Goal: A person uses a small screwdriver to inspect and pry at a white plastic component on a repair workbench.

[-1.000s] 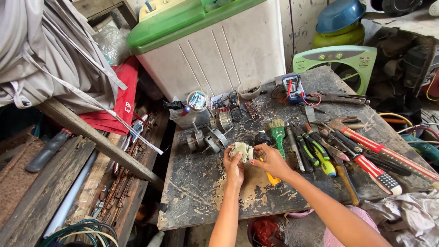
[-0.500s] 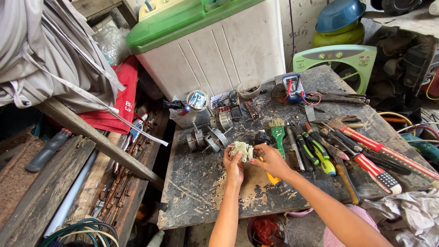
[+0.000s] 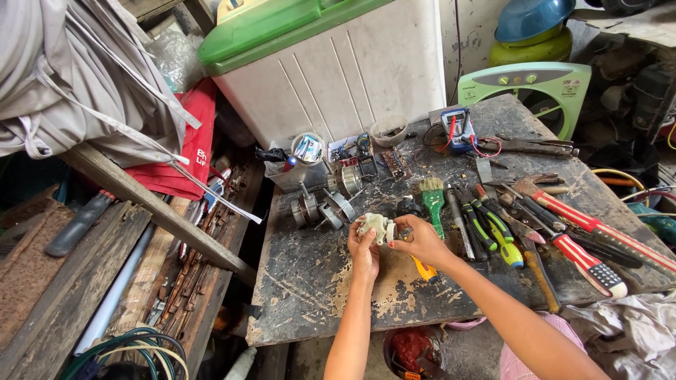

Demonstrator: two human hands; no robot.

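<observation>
Above the scarred workbench [image 3: 317, 281], just left of the green paintbrush [image 3: 433, 200], the small white plastic part [image 3: 374, 226] remains grasped, unmoved, by left hand [image 3: 363, 252] and right hand [image 3: 421, 243].

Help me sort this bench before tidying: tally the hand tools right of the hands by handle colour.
Green paintbrush: 1
Green-and-black screwdrivers: 2
Red-handled pliers or cutters: 2
Total: 5, counting only clear ones. Both the left hand and right hand hold a small white part.
</observation>
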